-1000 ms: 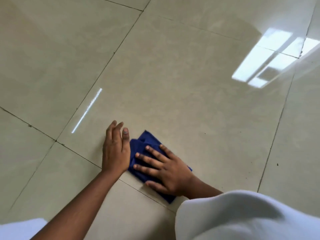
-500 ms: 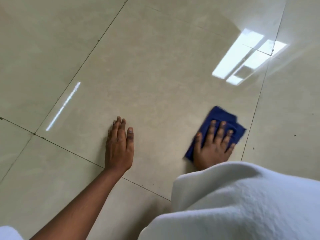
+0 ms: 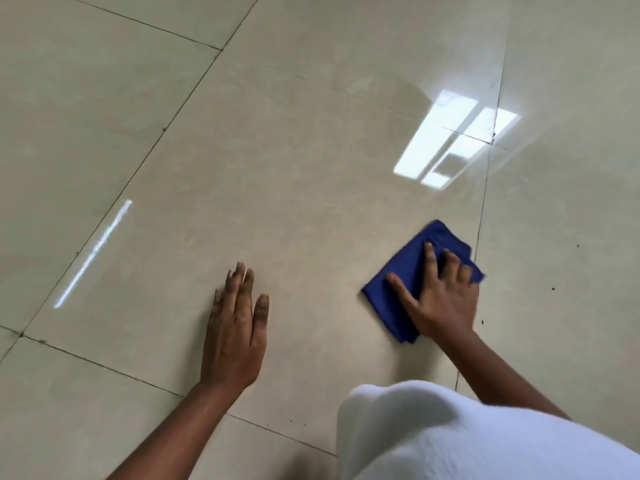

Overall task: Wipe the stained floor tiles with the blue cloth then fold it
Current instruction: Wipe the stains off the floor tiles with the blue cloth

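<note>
A folded blue cloth [image 3: 398, 289] lies flat on a glossy beige floor tile [image 3: 294, 188], close to the tile's right grout line. My right hand [image 3: 441, 289] presses down on the cloth with fingers spread and covers its right half. My left hand [image 3: 237, 327] rests flat on the same tile, palm down, fingers together, well to the left of the cloth and holding nothing.
White fabric [image 3: 467, 438] of my clothing fills the bottom right and hides the floor there. Small dark specks [image 3: 553, 288] dot the tile to the right of the grout line. A window reflection [image 3: 453, 140] glares on the floor beyond the cloth.
My right hand has slid the cloth from beside my left hand across the tile to the right, near the grout line. My left hand has stayed planted on the tile.
</note>
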